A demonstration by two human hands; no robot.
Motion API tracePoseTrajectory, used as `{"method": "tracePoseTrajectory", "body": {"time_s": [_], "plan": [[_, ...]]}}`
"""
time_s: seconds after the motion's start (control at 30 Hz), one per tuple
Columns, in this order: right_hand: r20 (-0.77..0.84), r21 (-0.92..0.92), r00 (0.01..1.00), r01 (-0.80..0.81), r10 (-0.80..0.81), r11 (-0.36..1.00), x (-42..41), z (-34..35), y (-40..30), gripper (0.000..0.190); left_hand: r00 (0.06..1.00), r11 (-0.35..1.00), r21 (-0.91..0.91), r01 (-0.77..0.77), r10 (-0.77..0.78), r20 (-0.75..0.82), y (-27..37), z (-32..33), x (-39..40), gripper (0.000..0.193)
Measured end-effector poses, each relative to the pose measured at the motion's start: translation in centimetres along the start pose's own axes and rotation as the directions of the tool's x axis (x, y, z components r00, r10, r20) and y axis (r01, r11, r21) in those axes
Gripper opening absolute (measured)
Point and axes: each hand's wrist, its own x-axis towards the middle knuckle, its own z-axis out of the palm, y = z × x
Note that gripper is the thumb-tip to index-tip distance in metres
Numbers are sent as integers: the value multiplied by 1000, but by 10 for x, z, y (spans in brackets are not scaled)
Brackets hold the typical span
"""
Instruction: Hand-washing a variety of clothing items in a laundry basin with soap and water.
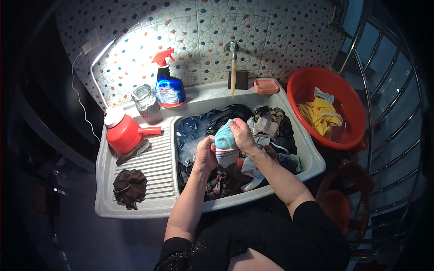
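Note:
Between my two hands a wet sock point(225, 140), turquoise with a white striped part, is stretched above the laundry sink point(307, 159). My left hand point(205, 154) grips its left edge. The fingers of my right hand point(243, 135) pinch its upper right side. Below, the basin holds dark soaked clothes point(232, 113), a beige cloth piece point(266, 127) and a white patterned garment point(251, 171). Cloudy water point(190, 145) shows at the basin's left. A tap point(233, 47) on the wall has a pale hose or stream point(233, 78) hanging down from it.
On the ribbed washboard point(161, 162) lie a brown cloth point(130, 188), a brush point(134, 152) and a red ladle point(123, 135). Behind stand a glass jar point(145, 101), a spray bottle point(169, 88) and a soap dish point(266, 87). A red tub point(352, 101) with yellow cloth point(320, 115) is beside metal railings point(369, 135).

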Motion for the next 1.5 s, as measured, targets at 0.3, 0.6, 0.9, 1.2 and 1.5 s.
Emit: {"method": "tracePoseTrajectory", "body": {"time_s": [0.3,0.6,0.9,1.2,1.5], "plan": [[309,55,950,15,-31,998,1,1,-5,14,919,928,53,368,-372,130,-7,11,-16,83],[208,-936,947,265,-243,232,35,-90,11,21,994,979,202,36,-56,92,1,0,6,35],[264,-913,959,213,-104,-349,20,-162,46,59,990,948,-311,70,-28,136,1,-7,4,52],[332,-776,940,316,-73,546,-47,-3,-25,60,991,961,-254,-107,125,54,-16,-36,19,54],[170,-855,960,255,-222,451,-31,38,0,55,984,974,-205,-99,127,127,-9,-9,3,51]]}}
